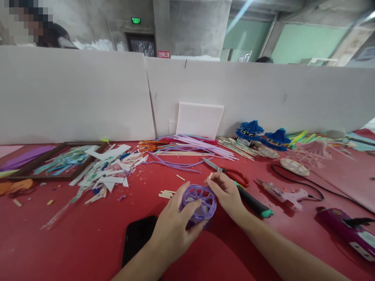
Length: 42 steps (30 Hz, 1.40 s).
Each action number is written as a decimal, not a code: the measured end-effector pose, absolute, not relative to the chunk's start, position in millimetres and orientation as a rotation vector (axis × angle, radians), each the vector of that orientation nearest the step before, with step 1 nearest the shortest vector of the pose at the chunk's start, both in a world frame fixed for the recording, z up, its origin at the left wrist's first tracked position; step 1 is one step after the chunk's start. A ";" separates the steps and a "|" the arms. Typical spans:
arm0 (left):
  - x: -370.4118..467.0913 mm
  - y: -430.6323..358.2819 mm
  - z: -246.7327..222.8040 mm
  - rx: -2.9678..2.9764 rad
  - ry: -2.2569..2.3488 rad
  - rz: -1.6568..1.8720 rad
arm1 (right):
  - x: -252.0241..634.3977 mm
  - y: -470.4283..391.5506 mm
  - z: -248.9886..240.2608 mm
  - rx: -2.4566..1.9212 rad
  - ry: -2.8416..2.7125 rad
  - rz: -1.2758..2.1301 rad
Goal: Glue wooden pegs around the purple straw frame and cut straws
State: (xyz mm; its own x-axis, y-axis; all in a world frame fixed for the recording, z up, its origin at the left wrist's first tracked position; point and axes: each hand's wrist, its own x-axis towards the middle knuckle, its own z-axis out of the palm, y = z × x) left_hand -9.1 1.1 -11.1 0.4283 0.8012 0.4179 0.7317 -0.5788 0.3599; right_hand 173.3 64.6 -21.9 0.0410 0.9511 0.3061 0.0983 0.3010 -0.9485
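A round purple wheel with spokes (208, 197) sits in my left hand (178, 220), whose fingers and thumb grip its rim. Something pale shows behind the spokes. Close to the wheel's upper right side is my right hand (227, 193), its thumb and forefinger pinching a short pale wooden stick (210, 176). Left of the wheel, several cut stick pieces (166, 194) lie on the table, with one more piece (180, 177) apart from them. Red-handled pliers (238, 175) and a black-and-green-handled tool (254, 201) lie just beyond and beside my right hand.
A black phone (137, 236) lies by my left forearm. On the right are a pink glue gun (285, 195) with a cord and a purple power strip (348, 230). Paper scraps (111, 171), a brown frame (55, 177), purple pipe cleaners (202, 146) and blue roofed models (249, 130) line the back.
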 end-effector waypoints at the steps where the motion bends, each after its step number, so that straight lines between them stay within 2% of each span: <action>1: -8.7 0.4 -10.6 2.545 1.382 0.856 | 173.4 64.2 -21.1 -1.069 -1.361 0.883; 13: -5.9 4.7 -11.0 2.490 1.312 0.959 | 178.9 58.8 -22.4 -1.022 -1.321 0.674; 34: -15.4 5.1 -8.5 2.512 1.210 0.973 | 174.5 43.6 -15.6 -0.891 -1.673 0.185; 42: -19.6 7.4 -11.0 2.408 1.248 0.989 | 160.9 32.1 -9.6 -0.902 -1.671 0.147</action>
